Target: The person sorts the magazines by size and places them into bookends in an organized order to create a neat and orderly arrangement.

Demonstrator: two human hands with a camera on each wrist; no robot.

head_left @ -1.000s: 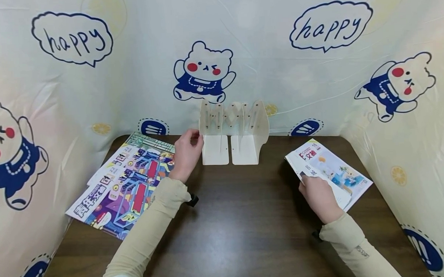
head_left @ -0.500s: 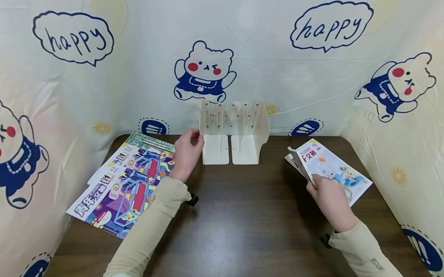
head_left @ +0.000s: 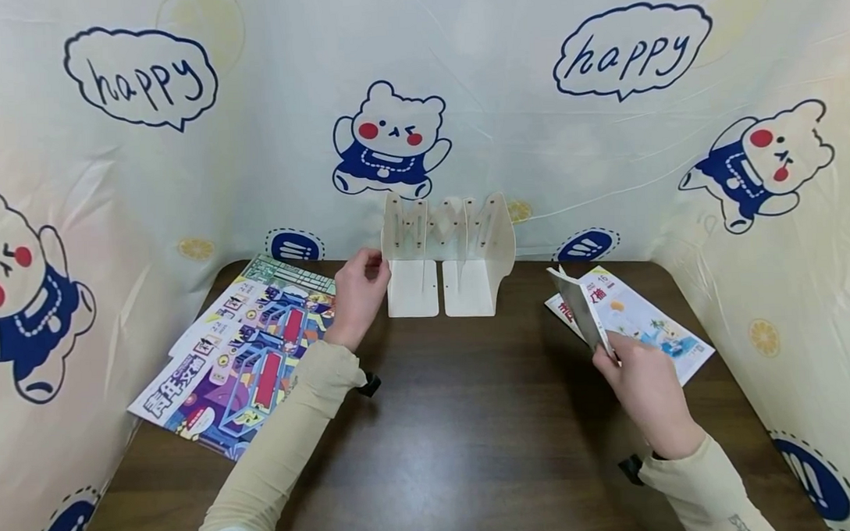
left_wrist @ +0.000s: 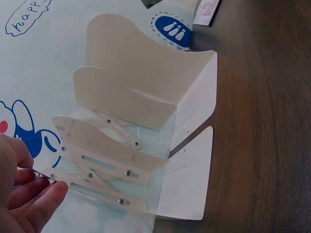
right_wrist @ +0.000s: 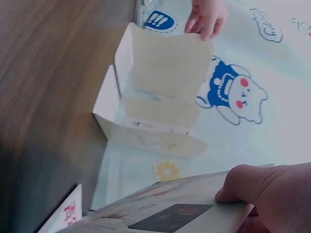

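A cream-white expandable bookend [head_left: 468, 287] with several upright panels and two base plates stands at the back of the table. The fingers and thumb of my left hand [head_left: 358, 295] pinch the edge of its left panel, as the left wrist view shows [left_wrist: 30, 189]. My right hand [head_left: 647, 390] grips a thin magazine [right_wrist: 189, 211], thumb on its cover and fingers behind. This magazine is lifted on edge and tilted over the right-hand pile, where another magazine [head_left: 652, 320] with a pale blue cover lies flat. Part of a further cover peeks out at the pile's left.
At the left of the dark wooden table [head_left: 431, 437], several overlapping magazines [head_left: 183, 391] lie partly beneath my left forearm, the front one purple and colourful. A printed cloth [head_left: 503, 83] with bears hangs behind and at both sides.
My right hand has raised its magazine from lying flat on the pile to standing on edge, moving slightly toward the right and nearer me. The left hand stays on the bookend.
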